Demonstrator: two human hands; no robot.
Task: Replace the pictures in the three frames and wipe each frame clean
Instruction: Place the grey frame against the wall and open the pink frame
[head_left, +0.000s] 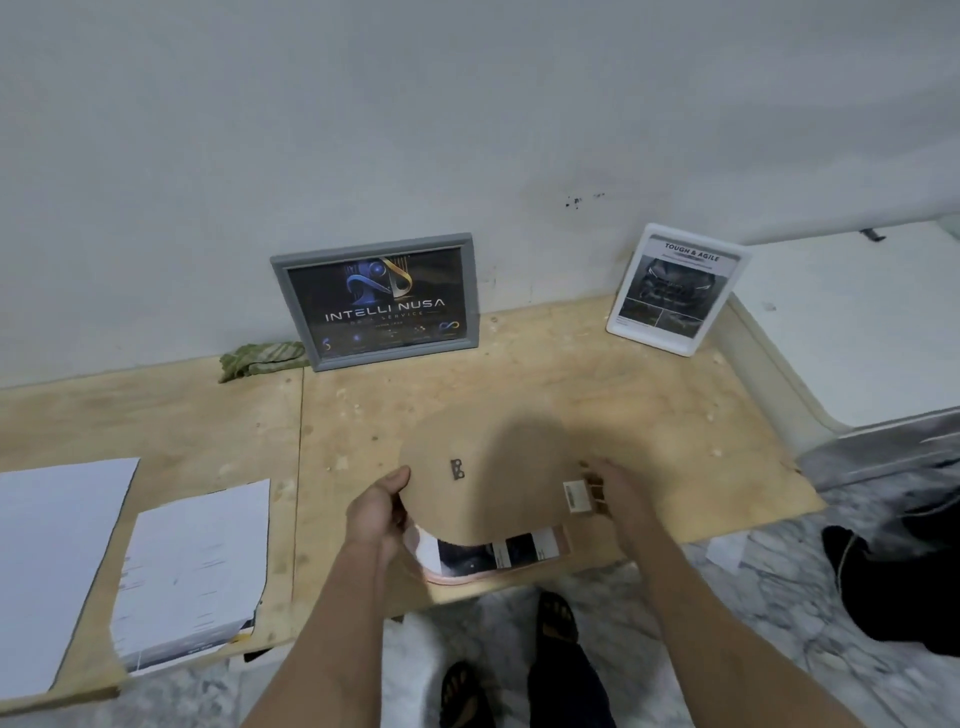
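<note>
Both forearms extend forward over the plywood table (649, 395). The left hand (376, 512) grips the left edge of the brown backing board (498, 499), thumb on top, while the right hand (615, 493) apparently pinches its right edge beside a white label (575, 495). Beneath the gripped board lies the copper-rimmed frame (563, 543), containing a printed picture (488, 553).

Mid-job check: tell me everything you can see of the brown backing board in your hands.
The backing board is plain brown, fibreboard by its look, with a curved outline. A small metal hanger sits near its middle and a white label near its right edge. It lies back-up over a copper-rimmed frame, whose picture shows below it. The left hand grips its left edge; the right hand touches its right edge.
</note>
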